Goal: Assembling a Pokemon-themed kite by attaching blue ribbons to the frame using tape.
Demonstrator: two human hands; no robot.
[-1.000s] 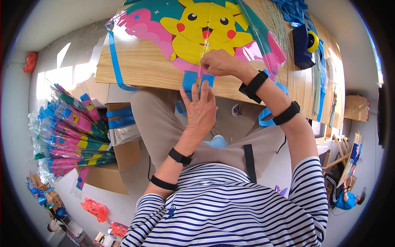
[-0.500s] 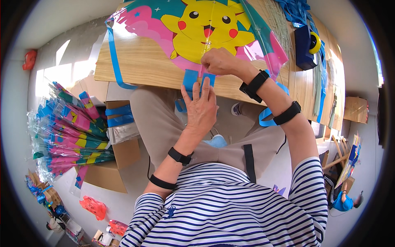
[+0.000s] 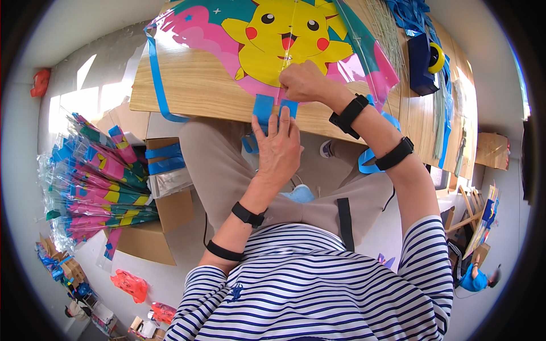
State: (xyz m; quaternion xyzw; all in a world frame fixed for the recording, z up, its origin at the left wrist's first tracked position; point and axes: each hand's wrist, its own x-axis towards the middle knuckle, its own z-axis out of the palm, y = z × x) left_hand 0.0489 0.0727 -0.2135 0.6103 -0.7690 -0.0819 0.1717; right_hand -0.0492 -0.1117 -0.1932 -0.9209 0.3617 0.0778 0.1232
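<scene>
A plastic kite [image 3: 199,37] with a yellow cartoon animal on pink and teal lies on the wooden table [image 3: 193,94]. At the kite's lower middle, two blue ribbon tails [image 3: 263,107] hang toward the table's near edge. My left hand [image 3: 277,145] lies with fingers stretched out, their tips pressing on the blue tails. Just above it, my right hand [image 3: 304,80] is closed over the kite's centre line, where a thin rod or seam runs down. Its curled fingers hide whatever they pinch.
On the table's right stand a dark blue tape dispenser [image 3: 421,67] with a yellow wheel, thin rods [image 3: 382,28] and blue ribbon [image 3: 405,14]. A cardboard box [image 3: 142,244] full of rolled kites [image 3: 108,182] stands on the floor at left. A person [image 3: 475,278] is at far right.
My right hand has shifted slightly up along the kite's centre line, still closed. My left hand stays on the blue tails.
</scene>
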